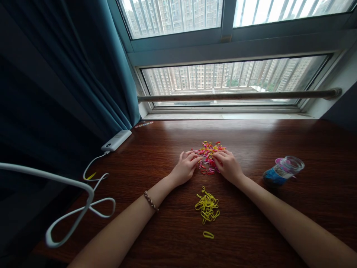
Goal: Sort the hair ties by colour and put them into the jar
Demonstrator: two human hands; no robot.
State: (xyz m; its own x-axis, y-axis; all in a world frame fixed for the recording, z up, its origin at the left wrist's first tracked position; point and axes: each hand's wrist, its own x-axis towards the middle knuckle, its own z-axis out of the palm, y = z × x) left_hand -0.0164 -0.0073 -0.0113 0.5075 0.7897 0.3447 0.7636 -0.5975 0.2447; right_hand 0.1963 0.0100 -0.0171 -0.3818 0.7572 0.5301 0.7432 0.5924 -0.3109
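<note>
A loose pile of small rubber bands (208, 149) in red, pink, orange and yellow lies on the dark wooden table. At its left edge is my left hand (185, 166), fingers bent and somewhat apart, fingertips touching the bands. My right hand (228, 165) reaches into the pile from the right, its fingers spread over the bands; no band is plainly gripped in either hand. Nearer to me lies a separate heap of yellow rubber bands (207, 206). One single yellow band (208, 235) rests just below that heap.
On the right, a clear jar (283, 171) with a blue label lies tilted, a pink piece behind it. A white power bank (116, 140) with a looping white cable (92, 193) occupies the left side. Behind the table (251, 223) are a blue curtain (111, 74) and a window with a horizontal rail (237, 96).
</note>
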